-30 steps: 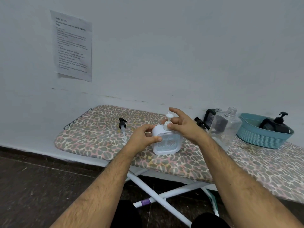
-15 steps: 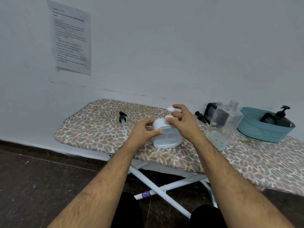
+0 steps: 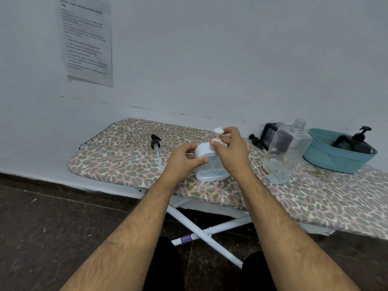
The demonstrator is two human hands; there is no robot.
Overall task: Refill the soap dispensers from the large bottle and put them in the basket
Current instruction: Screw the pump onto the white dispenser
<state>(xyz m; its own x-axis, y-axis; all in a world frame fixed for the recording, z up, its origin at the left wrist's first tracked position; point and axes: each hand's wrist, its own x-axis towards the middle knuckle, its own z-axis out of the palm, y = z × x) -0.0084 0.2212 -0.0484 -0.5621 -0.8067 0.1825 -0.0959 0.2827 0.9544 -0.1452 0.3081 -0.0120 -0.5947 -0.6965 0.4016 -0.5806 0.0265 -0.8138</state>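
Judging from here, I log one black dispenser (image 3: 360, 141) already in the basket (image 3: 336, 162), while the left hand (image 3: 180, 160) grips the white dispenser (image 3: 210, 164) and right hand (image 3: 231, 152) fingers pinch its pump collar (image 3: 216, 141); another pump (image 3: 155, 143) lies loose left of them.

White dispenser (image 3: 211, 164) upright, clear bottle (image 3: 283, 152) uncapped — nearly empty, teal basket (image 3: 336, 162) holding black dispenser (image 3: 360, 141)
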